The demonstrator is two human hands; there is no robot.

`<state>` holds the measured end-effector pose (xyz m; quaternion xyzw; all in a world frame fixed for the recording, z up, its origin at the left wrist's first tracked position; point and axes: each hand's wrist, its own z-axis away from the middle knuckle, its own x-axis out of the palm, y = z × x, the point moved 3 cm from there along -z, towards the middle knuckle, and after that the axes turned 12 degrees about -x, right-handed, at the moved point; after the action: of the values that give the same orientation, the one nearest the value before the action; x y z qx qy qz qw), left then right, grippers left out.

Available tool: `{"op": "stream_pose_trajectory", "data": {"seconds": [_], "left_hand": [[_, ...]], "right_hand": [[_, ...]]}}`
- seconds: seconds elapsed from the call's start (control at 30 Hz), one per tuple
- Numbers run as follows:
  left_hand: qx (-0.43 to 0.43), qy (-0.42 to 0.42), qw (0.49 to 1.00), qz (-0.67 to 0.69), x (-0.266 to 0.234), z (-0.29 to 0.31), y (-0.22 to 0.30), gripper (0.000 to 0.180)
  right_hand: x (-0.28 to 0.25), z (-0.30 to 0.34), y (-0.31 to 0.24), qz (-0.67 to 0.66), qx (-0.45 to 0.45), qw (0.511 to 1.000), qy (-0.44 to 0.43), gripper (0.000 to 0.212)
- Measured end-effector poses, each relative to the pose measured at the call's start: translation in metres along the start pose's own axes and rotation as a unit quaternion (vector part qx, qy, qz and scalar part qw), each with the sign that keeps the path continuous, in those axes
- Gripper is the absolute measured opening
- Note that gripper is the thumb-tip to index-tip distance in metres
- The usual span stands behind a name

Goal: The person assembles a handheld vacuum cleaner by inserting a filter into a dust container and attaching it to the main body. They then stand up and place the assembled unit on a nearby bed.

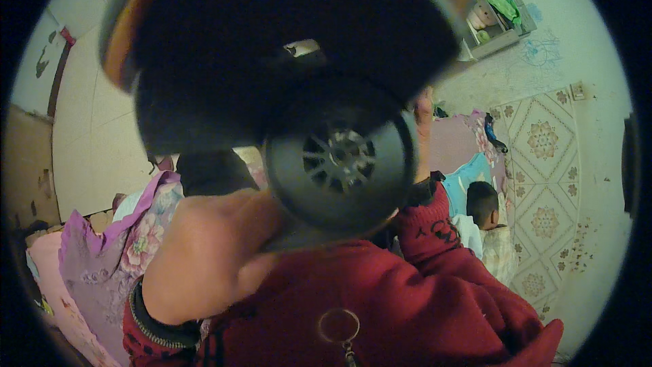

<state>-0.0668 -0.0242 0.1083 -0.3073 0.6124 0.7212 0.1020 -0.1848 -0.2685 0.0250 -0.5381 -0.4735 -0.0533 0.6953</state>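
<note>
Holds dark vented device [339, 209] up in front of red top [360, 285], seemingly for steadiness, with left hand [210, 255] curled against its lower left; cannot tell grip of right hand [424, 122], mostly hidden behind.

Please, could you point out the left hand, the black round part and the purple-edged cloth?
Left hand [212, 250]: head view, on the broad middle.
Black round part [341, 158]: head view, on its spoked centre.
Purple-edged cloth [144, 239]: head view, on its printed flower.
</note>
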Motion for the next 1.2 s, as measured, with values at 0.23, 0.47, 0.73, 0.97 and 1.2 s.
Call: {"op": "stream_pose_trajectory", "data": {"seconds": [0.23,0.47,0.73,0.97,1.2], "left_hand": [[-0.013,0.065,0.998,0.011,0.012,-0.002,-0.020,0.025],[-0.042,0.107,0.993,-0.004,0.015,-0.004,-0.033,0.022],[-0.075,0.095,0.992,-0.030,0.022,-0.004,-0.050,0.033],[-0.032,0.116,0.992,-0.037,0.028,-0.005,-0.052,0.021],[-0.039,0.123,0.991,-0.028,0.028,-0.006,-0.050,0.020]], "right_hand": [[0.006,-0.002,0.028,0.034,0.007,0.997,-0.062,0.047],[0.005,0.004,0.043,0.064,0.068,0.995,-0.017,0.058],[0.019,0.010,0.038,0.035,0.094,0.994,-0.035,0.069],[0.027,0.009,0.038,0.046,0.085,0.994,-0.050,0.072],[0.029,0.009,0.038,0.033,0.090,0.995,-0.032,0.071]]}}
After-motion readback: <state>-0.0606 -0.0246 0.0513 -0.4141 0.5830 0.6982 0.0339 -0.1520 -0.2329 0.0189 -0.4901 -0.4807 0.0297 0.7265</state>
